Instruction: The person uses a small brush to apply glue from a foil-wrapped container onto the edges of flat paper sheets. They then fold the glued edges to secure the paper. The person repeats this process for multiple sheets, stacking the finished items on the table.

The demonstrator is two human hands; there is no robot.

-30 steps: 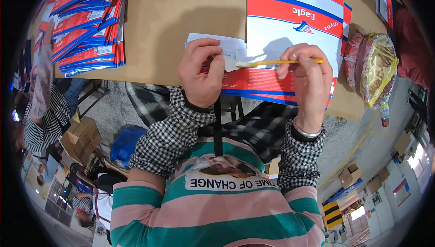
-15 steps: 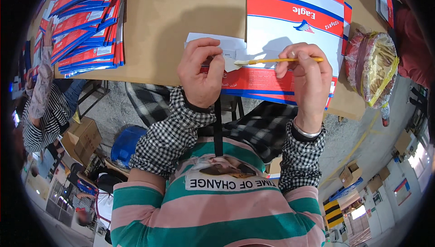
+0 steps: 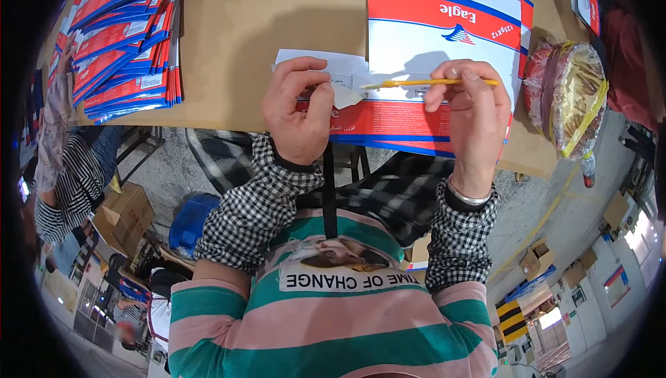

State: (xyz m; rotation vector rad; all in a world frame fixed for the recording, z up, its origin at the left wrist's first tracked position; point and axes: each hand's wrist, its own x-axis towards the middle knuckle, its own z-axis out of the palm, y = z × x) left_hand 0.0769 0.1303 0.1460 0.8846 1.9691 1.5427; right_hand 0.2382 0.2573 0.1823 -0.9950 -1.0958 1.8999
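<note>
Brush — slim, yellow (pale-tipped) — pinched by right hand; left hand pinches white paper.

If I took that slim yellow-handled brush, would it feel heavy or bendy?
The yellow-handled brush is probably light: the right hand holds it by the fingers alone. Its slim handle looks straight, so likely stiff. The pale tip looks like bristles, so it may flex.

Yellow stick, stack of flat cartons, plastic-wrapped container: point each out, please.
Yellow stick [image 3: 413, 83], head view: shaft.
Stack of flat cartons [image 3: 119, 44], head view: printed faces.
Plastic-wrapped container [image 3: 551, 93], head view: side wall.
</note>
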